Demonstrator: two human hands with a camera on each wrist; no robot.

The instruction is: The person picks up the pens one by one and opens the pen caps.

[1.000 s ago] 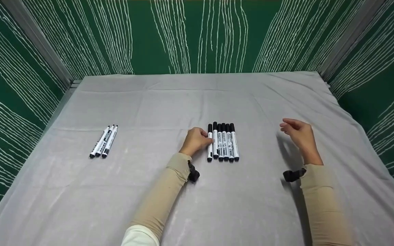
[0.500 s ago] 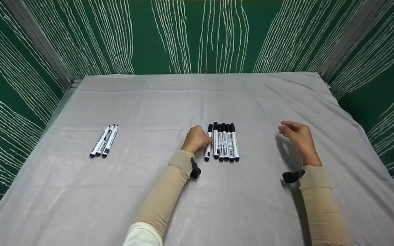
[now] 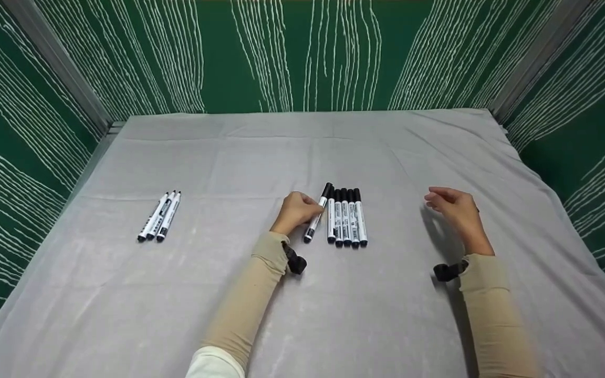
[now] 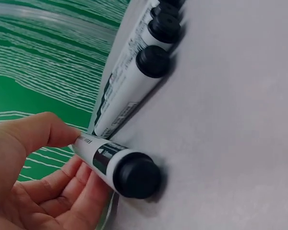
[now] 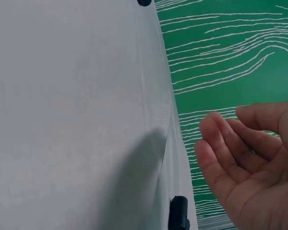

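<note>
My left hand [image 3: 296,211] pinches a white marker [image 3: 317,216] with a black cap, thumb on one side and fingers on the other. The marker tilts, its capped end close to a side-by-side row of several similar markers [image 3: 346,220]. In the left wrist view the held marker [image 4: 103,152] points its black end at the camera, and the row's nearest marker [image 4: 129,96] lies just beyond. My right hand [image 3: 457,215] hovers over the cloth to the right of the row, fingers loosely bent. The right wrist view shows nothing within that hand [image 5: 252,167].
Three more white markers [image 3: 160,216] lie together at the left of the table. A wrinkled grey cloth [image 3: 260,152] covers the table. Green walls [image 3: 223,58] with white lines rise behind and at both sides.
The left hand has drawn the leftmost marker away from the row and tilted it, its lower end swinging left. The right hand has shifted slightly left and down.
</note>
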